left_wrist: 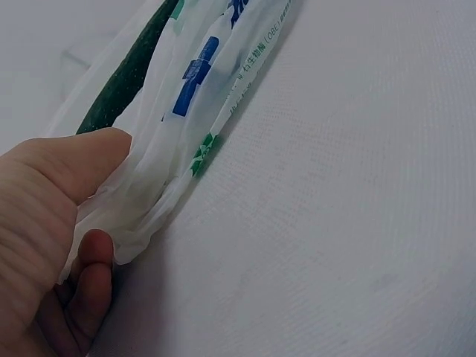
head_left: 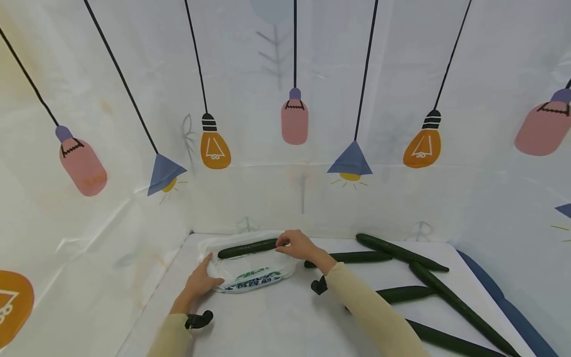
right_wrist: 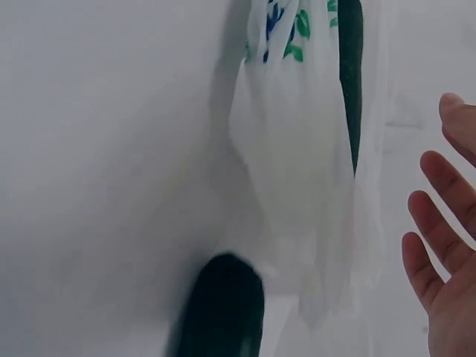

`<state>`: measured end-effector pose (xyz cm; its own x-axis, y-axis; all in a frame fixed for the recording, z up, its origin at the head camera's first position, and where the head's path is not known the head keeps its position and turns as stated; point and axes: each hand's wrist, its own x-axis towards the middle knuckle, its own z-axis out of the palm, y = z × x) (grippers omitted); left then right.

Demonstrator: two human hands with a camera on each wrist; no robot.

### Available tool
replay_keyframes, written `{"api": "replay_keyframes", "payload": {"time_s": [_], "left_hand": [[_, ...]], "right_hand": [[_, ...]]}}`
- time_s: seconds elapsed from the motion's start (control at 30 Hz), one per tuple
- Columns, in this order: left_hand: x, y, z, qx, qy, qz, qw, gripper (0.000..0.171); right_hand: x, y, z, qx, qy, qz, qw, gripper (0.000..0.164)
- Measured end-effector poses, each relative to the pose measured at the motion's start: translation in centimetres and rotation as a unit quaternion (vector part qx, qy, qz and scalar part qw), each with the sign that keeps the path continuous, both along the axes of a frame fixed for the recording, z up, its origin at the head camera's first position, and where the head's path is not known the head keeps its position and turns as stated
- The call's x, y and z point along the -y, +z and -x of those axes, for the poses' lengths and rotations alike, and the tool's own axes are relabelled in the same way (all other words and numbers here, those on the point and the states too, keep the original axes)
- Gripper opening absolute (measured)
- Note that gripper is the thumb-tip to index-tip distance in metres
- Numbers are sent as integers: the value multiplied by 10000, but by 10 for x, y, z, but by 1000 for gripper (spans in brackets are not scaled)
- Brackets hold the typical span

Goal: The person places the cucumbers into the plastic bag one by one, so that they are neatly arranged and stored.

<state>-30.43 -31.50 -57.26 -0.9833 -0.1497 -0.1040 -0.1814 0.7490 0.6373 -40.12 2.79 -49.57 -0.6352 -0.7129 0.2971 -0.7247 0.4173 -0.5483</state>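
The left hand (head_left: 199, 281) is gripping the near-left end of a white plastic bag (head_left: 236, 270), its thumb lying over the plastic and its curled fingers sitting underneath. A dark green cucumber (head_left: 247, 249) is lying lengthwise along the far side of the bag, with plastic showing on both sides of it. The right hand (head_left: 303, 246) is hovering by the cucumber's right end, its fingers standing apart and holding nothing in the right wrist view. Green and blue print is showing on the bag's near side. More cucumbers (head_left: 464, 307) are lying to the right on the white table (head_left: 267, 322), some partly hidden by the right sleeve (head_left: 374, 312). Behind, a pale sheet (head_left: 250, 198) is hanging, printed with lamps and bulbs
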Motion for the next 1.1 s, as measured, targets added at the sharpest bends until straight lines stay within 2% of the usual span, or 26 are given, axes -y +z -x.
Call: {"api": "replay_keyframes", "payload": {"time_s": [0.33,0.53,0.83,1.1], "left_hand": [[1,0,0,98,-31,-36,9999,104],[-1,1,-1,68,-34,-9,10000,103],[5,-2,-2,31,-115,94,9999,104],[3,-2,1,-50,-188,150,9997,103]], "right_hand": [[-49,0,-3,-80,-278,-164,9994,16],[-79,-1,0,-146,-492,-290,9983,11],[-121,-12,4,132,-929,-336,9950,9],[-155,-15,3,295,-1354,-184,9902,13]]}}
